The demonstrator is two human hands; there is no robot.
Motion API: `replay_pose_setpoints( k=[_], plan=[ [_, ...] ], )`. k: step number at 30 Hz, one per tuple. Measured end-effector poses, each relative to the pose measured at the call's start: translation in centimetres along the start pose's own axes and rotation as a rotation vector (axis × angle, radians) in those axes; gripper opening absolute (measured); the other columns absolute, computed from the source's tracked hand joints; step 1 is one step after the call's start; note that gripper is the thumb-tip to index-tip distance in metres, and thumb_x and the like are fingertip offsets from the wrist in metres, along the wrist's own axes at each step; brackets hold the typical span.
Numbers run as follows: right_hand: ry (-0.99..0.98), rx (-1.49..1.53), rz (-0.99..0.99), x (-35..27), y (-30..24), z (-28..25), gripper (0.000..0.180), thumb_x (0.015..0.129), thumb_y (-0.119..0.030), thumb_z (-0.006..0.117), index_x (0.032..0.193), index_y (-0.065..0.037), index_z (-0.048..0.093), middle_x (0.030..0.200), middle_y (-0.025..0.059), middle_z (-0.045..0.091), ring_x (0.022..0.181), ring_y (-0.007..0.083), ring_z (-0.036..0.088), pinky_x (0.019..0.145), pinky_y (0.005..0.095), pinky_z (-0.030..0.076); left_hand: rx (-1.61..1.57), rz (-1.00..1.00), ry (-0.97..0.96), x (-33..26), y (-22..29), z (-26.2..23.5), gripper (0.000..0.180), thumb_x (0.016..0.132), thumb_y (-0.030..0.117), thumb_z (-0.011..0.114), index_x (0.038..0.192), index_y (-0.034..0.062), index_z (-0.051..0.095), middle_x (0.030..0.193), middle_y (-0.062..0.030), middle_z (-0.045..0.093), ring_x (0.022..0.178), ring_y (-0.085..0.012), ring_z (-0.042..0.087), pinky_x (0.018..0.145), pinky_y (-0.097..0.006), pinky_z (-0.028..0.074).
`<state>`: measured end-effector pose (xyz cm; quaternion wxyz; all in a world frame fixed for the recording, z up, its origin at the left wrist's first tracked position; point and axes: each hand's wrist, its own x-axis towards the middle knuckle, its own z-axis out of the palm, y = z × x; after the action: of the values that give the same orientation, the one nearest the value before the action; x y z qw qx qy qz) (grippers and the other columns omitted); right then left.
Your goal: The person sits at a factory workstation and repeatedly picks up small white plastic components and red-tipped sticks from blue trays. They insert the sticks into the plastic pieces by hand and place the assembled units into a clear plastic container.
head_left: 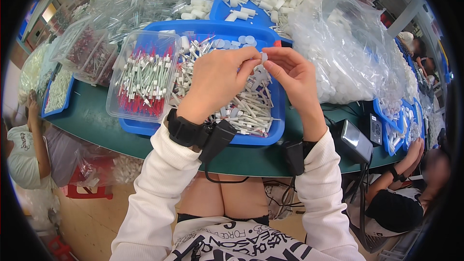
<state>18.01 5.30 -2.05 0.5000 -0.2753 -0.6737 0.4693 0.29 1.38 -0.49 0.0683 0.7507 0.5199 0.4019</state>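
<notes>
Both my hands meet above a blue tray (pixel 276 130) full of thin white stick-like parts (pixel 253 111). A small translucent white cap-like piece (pixel 264 58) sits between the fingertips of my right hand (pixel 298 79), its thumb and forefinger closed about it. My left hand (pixel 217 79) pinches right beside that piece; what lies inside its fingers is hidden. Several translucent round discs (pixel 237 42) lie at the tray's far side. Left of my left hand, a clear plastic box (pixel 112 101) holds upright white parts with red ends.
Clear bags of white pieces (pixel 333 63) and thin transparent tubes (pixel 150 7) crowd the back. Another blue tray (pixel 220 12) holds white cylinders. A black-and-silver device (pixel 355 140) with cables stands on the green table (pixel 94 116) at right. Co-workers sit left and right.
</notes>
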Motion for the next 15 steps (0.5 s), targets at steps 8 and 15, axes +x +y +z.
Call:
replay_pose_setpoints(
  k=[8, 15],
  plan=[
    [-0.004, -0.033, -0.012, -0.04, 0.46, -0.03, 0.024, 0.084, -0.007, 0.067, 0.106, 0.002, 0.065, 0.102, 0.0086, 0.068, 0.094, 0.0156, 0.064, 0.088, 0.0298, 0.049, 0.034, 0.013, -0.058, 0.05, -0.43, 0.4, 0.014, 0.091, 0.019, 0.053, 0.093, 0.0099, 0.065, 0.077, -0.0046, 0.068, 0.069, -0.0252, 0.065, 0.058, -0.033, 0.047],
    [-0.001, -0.004, -0.013, 0.03, 0.34, 0.07, 0.024, 0.084, -0.007, 0.068, 0.106, 0.002, 0.064, 0.103, 0.0092, 0.068, 0.095, 0.0158, 0.064, 0.089, 0.0298, 0.049, -0.011, -0.027, -0.013, 0.18, 0.01, -0.28, 0.015, 0.089, 0.022, 0.057, 0.093, 0.0109, 0.066, 0.076, -0.0033, 0.068, 0.065, -0.0229, 0.064, 0.056, -0.031, 0.045]
  ],
)
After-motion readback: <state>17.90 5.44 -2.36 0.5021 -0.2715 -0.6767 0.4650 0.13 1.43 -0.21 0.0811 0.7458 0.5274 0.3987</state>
